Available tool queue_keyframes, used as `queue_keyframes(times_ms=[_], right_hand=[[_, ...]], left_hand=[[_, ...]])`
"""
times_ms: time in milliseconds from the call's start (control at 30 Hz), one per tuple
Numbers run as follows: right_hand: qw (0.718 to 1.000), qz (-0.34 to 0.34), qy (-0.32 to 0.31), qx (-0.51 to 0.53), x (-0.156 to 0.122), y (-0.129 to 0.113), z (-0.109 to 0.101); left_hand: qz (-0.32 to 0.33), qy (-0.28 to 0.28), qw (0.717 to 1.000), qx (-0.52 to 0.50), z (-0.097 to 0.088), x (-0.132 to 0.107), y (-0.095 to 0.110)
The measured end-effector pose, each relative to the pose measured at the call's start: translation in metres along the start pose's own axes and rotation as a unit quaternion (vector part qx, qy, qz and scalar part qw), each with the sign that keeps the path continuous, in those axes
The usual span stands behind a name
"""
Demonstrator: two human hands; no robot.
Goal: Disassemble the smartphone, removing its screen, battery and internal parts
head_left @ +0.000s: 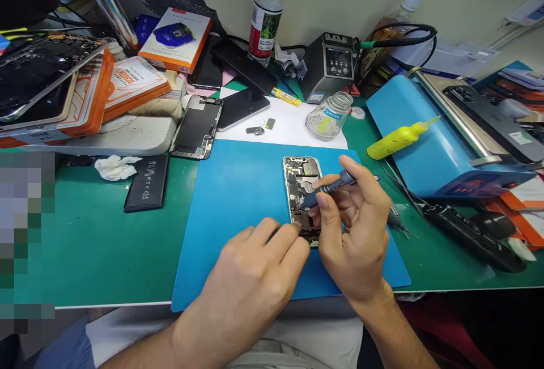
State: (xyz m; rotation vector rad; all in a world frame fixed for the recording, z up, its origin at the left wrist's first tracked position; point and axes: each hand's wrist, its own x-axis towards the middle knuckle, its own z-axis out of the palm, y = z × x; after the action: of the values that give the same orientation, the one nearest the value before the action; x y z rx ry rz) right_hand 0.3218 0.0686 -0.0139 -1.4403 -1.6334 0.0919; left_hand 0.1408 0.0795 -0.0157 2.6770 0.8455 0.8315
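An opened phone (300,179) with its insides exposed lies on a blue mat (238,199). My right hand (352,227) is closed round a dark screwdriver (331,187), whose tip points down into the phone's middle. My left hand (255,267) rests on the mat, fingers curled, fingertips pressed against the phone's lower left edge. Whether those fingers hold anything small is hidden.
A black battery (147,183) and a crumpled tissue (115,166) lie left on the green mat. A removed screen (197,127), glass jar (329,115), yellow squeeze bottle (397,139), soldering station (327,67), tweezers (399,187) and a blue machine (437,142) surround the mat.
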Motion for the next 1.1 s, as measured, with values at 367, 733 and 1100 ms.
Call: queue_keyframes(times_ms=[367, 733, 1100], right_hand=[[0.999, -0.047, 0.006, -0.024, 0.002, 0.002, 0.0], [0.991, -0.131, -0.01, -0.007, 0.004, 0.008, -0.006], [0.996, -0.027, 0.024, 0.083, 0.004, 0.006, 0.001]], left_hand=[[-0.004, 0.003, 1.0, -0.014, 0.001, 0.002, 0.0], [-0.226, 0.027, 0.963, -0.142, -0.022, 0.009, 0.004], [-0.201, 0.009, 0.977, -0.074, -0.004, 0.019, -0.012]])
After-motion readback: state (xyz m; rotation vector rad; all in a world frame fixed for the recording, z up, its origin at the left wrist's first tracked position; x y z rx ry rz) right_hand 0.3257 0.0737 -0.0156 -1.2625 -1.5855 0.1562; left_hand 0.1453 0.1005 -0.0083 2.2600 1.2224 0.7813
